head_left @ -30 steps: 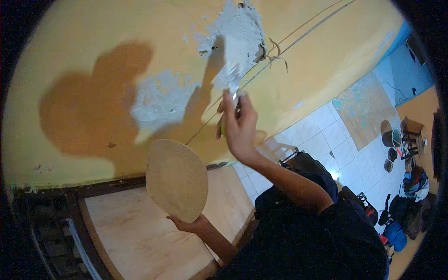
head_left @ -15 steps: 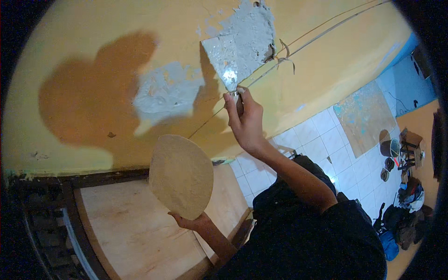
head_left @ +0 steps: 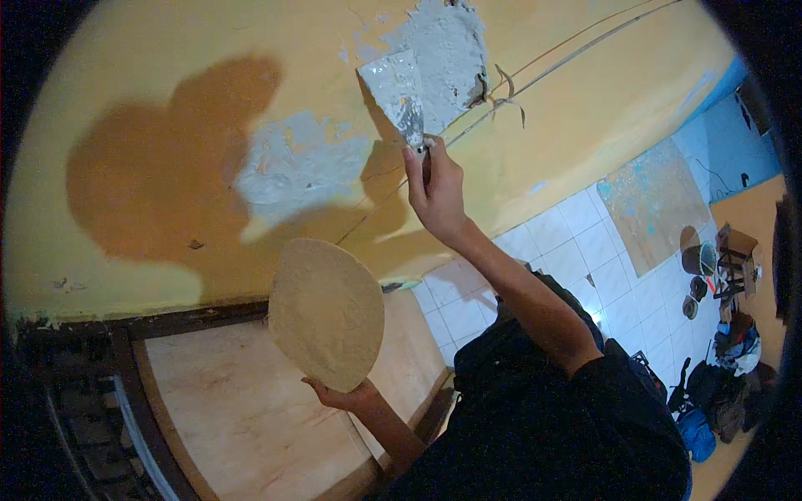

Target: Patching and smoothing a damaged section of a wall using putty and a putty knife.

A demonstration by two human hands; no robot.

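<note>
Yellow wall (head_left: 576, 121) behind, the scraper (head_left: 396, 90) now shows broadside, no longer blurred.

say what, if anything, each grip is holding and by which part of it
The right grip holds a scraper by its handle, close to the blade. The left grip holds a rounded board at its lower end.

Right grip (head_left: 439, 194) holds a scraper (head_left: 395, 90), left grip (head_left: 347, 397) a tan board (head_left: 327, 313).

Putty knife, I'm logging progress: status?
Right hand gripping putty knife at grey wall patch. Left hand holding oval tan board. Cable beside patch.
</note>
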